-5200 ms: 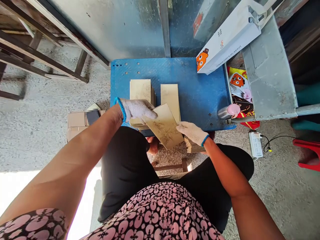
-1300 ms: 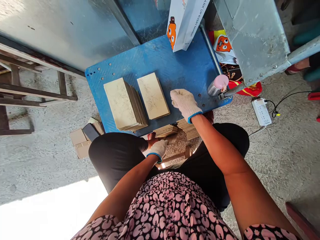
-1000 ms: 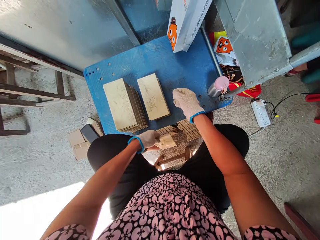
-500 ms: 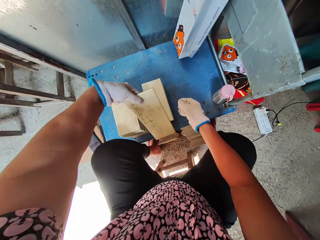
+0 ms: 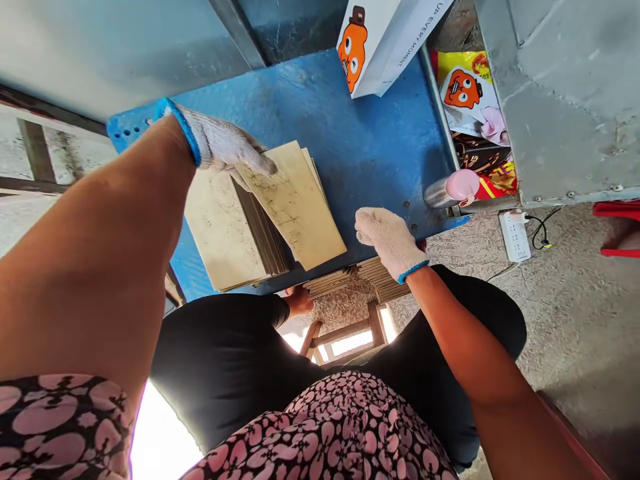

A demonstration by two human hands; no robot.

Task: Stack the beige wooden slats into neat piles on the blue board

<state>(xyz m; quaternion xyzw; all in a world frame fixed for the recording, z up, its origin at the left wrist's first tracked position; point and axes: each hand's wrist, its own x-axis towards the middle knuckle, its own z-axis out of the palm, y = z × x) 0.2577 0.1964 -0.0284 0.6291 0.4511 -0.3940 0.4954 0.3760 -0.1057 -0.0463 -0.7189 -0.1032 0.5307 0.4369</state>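
My left hand (image 5: 225, 143), in a white knit glove with a blue cuff, grips the far end of a thin pale wooden sheet (image 5: 295, 210) held over the small right stack on the blue table (image 5: 370, 150). A taller stack of the same sheets (image 5: 225, 233) lies to its left. My gloved right hand (image 5: 387, 237) rests loosely curled at the table's near edge, holding nothing I can see. More sheets (image 5: 350, 280) are piled below the table edge, between my knees.
A white box with an orange cartoon figure (image 5: 375, 40) stands at the table's far side. A steel flask with a pink lid (image 5: 453, 190) lies at the right edge. A grey metal machine housing (image 5: 565, 93), a power strip (image 5: 510, 233) and a wooden stool (image 5: 345, 333) surround me.
My left hand went down to the pile between my knees, took one sheet and carried it up over the small right stack. My right hand stayed near the table edge.
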